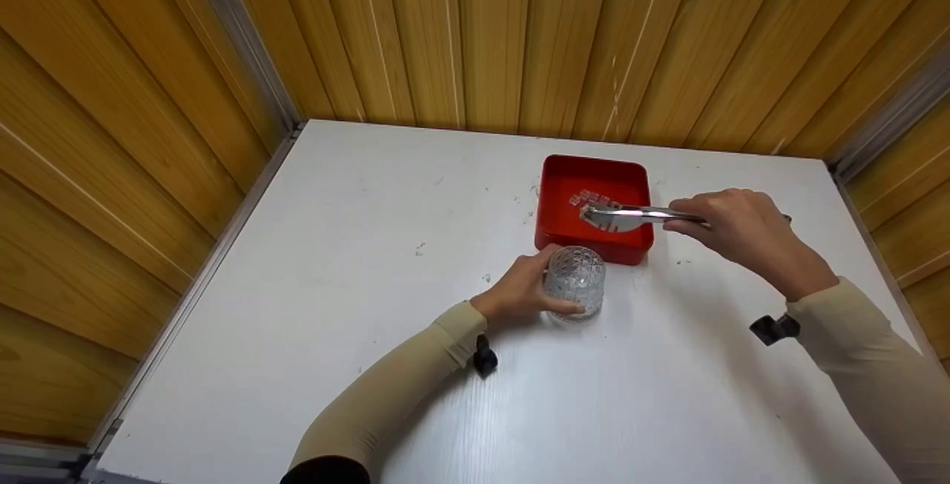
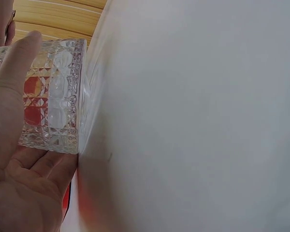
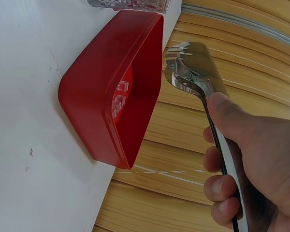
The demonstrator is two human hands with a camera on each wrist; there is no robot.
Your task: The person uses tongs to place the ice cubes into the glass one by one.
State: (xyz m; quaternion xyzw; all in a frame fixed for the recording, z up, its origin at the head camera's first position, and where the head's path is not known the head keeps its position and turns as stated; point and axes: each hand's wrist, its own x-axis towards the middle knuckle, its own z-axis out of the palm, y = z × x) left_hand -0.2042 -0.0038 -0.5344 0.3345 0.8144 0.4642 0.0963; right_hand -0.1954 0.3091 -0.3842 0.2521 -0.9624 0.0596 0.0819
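Observation:
My left hand (image 1: 519,287) curls its thumb and fingers round a clear cut-pattern drinking glass (image 1: 577,283), which stands upright on the white table. In the left wrist view the thumb lies along one side of the glass (image 2: 53,96) and the fingers along the other. My right hand (image 1: 742,231) grips metal tongs (image 1: 653,214), with a forked jaw and a broad flat jaw, over a red square box (image 1: 545,209). Several small clear cubes (image 3: 120,99) lie in the box. I cannot tell whether the tongs hold a cube.
The glass stands close against the near side of the red box. Wood-plank walls (image 1: 490,38) with metal corner posts enclose the white table (image 1: 334,246) at the back and sides. Small dark scuffs mark the tabletop.

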